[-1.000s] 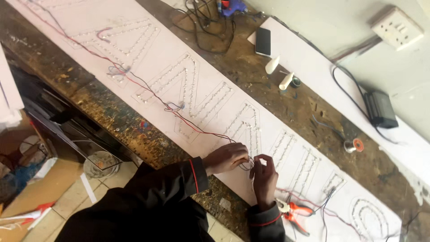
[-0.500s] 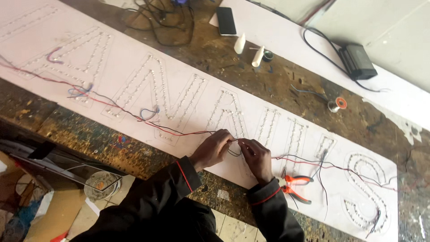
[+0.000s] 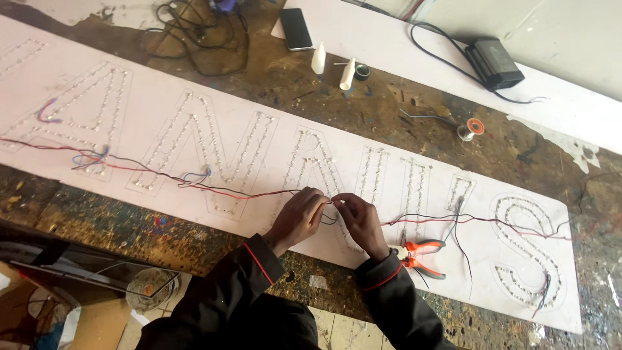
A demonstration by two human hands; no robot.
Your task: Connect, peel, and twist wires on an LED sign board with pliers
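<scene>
Left hand [image 3: 299, 217] and right hand [image 3: 360, 219] pinch the wire [image 3: 220, 192] between them, fingertips nearly touching.

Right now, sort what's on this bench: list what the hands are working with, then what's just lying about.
In use: left hand and right hand pinching thin red and black wires over the long white sign board.

Lying about: orange-handled pliers, black phone, solder spool, black box-shaped adapter.

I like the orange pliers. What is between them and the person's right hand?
Only bare white sign board and a sleeve cuff separate the pliers from the right hand, in the head view.
</scene>
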